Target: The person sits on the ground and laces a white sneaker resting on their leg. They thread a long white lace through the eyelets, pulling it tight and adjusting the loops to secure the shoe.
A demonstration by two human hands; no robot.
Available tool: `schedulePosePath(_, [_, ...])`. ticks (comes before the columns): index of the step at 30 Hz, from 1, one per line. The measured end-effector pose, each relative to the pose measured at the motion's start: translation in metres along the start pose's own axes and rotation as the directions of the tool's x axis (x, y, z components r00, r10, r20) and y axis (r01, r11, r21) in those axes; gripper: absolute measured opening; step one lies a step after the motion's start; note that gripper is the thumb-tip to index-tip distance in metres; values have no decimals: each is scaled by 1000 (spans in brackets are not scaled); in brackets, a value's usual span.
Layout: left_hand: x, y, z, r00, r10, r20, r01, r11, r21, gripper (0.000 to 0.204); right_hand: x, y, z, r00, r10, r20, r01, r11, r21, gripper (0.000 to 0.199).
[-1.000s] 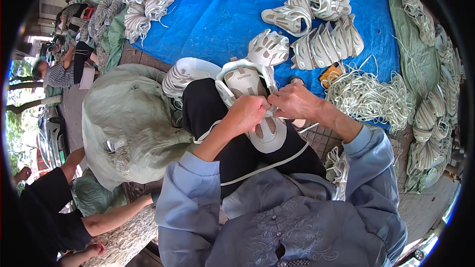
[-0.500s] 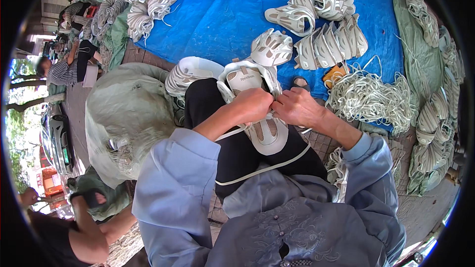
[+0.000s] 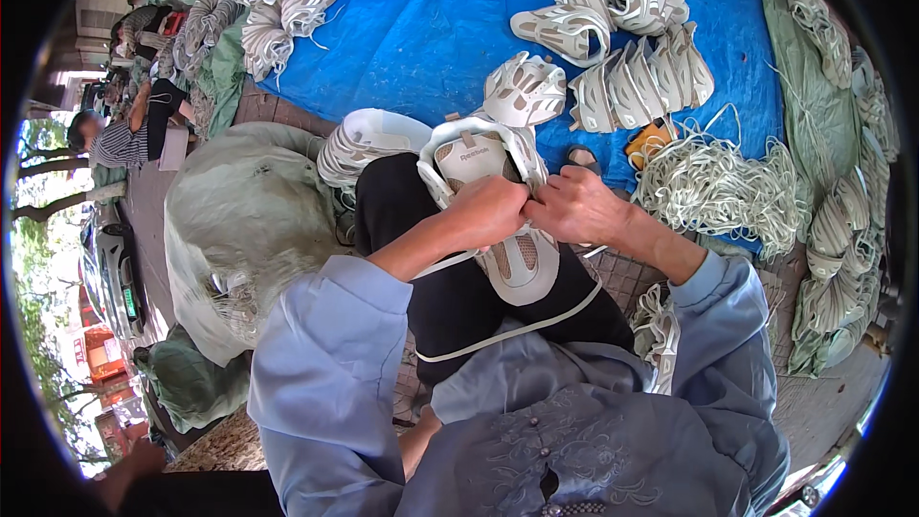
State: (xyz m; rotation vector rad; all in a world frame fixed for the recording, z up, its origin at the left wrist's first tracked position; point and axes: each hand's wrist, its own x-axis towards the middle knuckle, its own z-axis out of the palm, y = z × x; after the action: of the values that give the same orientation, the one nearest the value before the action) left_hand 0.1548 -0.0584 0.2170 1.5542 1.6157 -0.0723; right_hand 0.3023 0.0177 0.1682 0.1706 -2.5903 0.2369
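The left hand (image 3: pixel 490 213) and the right hand (image 3: pixel 574 205) are closed, knuckles nearly together, and a white lace (image 3: pixel 536 327) is gripped by both; the pinched part is covered by the fingers. One beige and white shoe (image 3: pixel 522 276) is positioned under the hands, resting on the black-trousered legs (image 3: pixel 459 321), toe toward the body. Its middle is obstructed by the hands. The lace is looped across the lap.

Two sacks are located on the left. The large pale sack (image 3: pixel 254 196) is filled to a bulge; pale contents are exposed at a gap in its side, too small to identify. The contents of the green sack (image 3: pixel 196 383) are hidden.

Stacked shoes (image 3: pixel 373 146) are placed just beyond the left knee. At the near edge of the blue sheet (image 3: pixel 412 48), one shoe bundle (image 3: pixel 525 89) is set down. Beyond it, toward the right edge, are found one overlapped shoe row (image 3: pixel 641 86) and two shoe clusters, a left one (image 3: pixel 565 29) and a right one (image 3: pixel 648 5). The near right corner is occupied by one lace heap (image 3: pixel 718 182), with one orange object (image 3: pixel 651 142) partly covered beside it. More shoe bundles (image 3: pixel 287 14) are placed along the left edge.
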Motion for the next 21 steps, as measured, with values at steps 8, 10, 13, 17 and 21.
schedulePosePath(8, [6,-13,-2,980,168,110,-197,913,357,17,2,-5,10,997,-36,-67,36,999,11,9])
schedulePosePath(10, [2,-4,-7,995,12,94,-10,1000,-17,16,1,-4,7,997,-11,-77,13,1000,25,9])
schedulePosePath(13, [-5,-1,-4,996,-71,51,85,915,-395,16,0,-2,3,993,28,-112,-23,999,48,10])
schedulePosePath(17, [-10,-4,-2,998,-65,13,64,890,-451,16,0,-4,5,987,72,-146,-60,994,88,11])
schedulePosePath(21, [0,-24,14,981,163,-103,-157,985,66,10,4,-7,12,983,85,-164,-67,991,112,10])
